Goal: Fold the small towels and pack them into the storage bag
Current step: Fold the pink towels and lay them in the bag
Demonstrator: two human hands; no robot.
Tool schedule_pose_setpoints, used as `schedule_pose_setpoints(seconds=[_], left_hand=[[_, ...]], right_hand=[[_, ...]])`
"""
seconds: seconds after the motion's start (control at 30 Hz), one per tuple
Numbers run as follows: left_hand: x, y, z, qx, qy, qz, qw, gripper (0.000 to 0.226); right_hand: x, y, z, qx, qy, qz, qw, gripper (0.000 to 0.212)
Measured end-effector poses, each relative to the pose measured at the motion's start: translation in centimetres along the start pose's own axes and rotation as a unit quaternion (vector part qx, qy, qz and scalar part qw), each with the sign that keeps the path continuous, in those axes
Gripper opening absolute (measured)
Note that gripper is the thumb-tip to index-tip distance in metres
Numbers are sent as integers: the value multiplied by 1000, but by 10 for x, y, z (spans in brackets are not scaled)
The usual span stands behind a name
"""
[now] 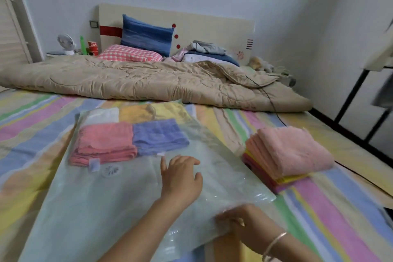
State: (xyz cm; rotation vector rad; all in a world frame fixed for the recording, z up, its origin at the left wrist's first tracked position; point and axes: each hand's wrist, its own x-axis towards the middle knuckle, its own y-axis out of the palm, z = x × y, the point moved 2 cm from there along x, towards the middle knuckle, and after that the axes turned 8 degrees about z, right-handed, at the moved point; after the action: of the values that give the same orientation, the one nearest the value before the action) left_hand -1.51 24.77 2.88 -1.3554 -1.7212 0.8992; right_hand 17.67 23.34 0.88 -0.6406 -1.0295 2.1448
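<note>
Storage bag (pixel 119 204) lies flat on striped bed (pixel 340 208) w/ folded towels (pixel 131 136) inside at far end. Left hand (pixel 180 178) flat on bag, fingers spread. Right hand (pixel 240 222) pinches bag's near-right edge. Towel stack (pixel 291 151) sits right of bag.

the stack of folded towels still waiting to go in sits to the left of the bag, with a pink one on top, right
Not quite. The head view shows the stack of folded towels lying to the right of the storage bag, not the left. The rest holds: a pink towel is on top.
</note>
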Motion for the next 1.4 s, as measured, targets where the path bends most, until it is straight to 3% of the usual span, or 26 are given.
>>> schedule_pose_setpoints(seconds=[0.07, 0.13, 0.23, 0.33, 0.5, 0.67, 0.73, 0.8, 0.97, 1.13, 1.2, 1.3, 1.33, 1.4], left_hand=[[-3, 11, -12, -7, 3, 4, 1000, 35], [-8, 25, -20, 3, 1, 31, 1000, 40], [-15, 43, -24, 42, -15, 76, 996, 49], [-21, 51, -23, 78, -31, 144, 986, 60], [-27, 63, -14, 107, -35, 250, 962, 79], [-30, 66, -11, 116, -20, 263, 958, 108], [-33, 65, -15, 127, 12, 255, 959, 124], [-38, 63, -19, 149, 61, 244, 956, 130], [-47, 45, -10, 146, 68, 246, 956, 107], [-54, 23, 4, 104, 65, 245, 962, 113], [-57, 15, 8, 79, 81, 197, 974, 102], [-65, 7, 14, 48, 107, 31, 993, 49], [-70, 5, 14, 47, 109, -21, 993, 38], [-80, 7, 16, 51, 99, -51, 992, 35]], right_hand=[[-21, -30, -6, 23, 66, -72, 995, 40], [-27, -51, -32, 89, 155, -195, 964, 37], [-30, -77, -76, 319, 228, -355, 849, 17], [-24, -90, -99, 526, 259, -354, 728, 33], [-11, -105, -103, 637, 248, -333, 649, 65], [-1, -124, -101, 606, 293, -386, 630, 85], [7, -127, -119, 614, 300, -400, 611, 102], [13, -131, -129, 632, 303, -396, 594, 103], [5, -145, -86, 665, 273, -341, 606, 69], [6, -147, -76, 687, 271, -341, 581, 78], [7, -147, -75, 691, 266, -337, 582, 76], [7, -148, -71, 711, 230, -348, 565, 57], [5, -148, -67, 711, 218, -348, 571, 49], [2, -146, -60, 698, 197, -330, 604, 36]])
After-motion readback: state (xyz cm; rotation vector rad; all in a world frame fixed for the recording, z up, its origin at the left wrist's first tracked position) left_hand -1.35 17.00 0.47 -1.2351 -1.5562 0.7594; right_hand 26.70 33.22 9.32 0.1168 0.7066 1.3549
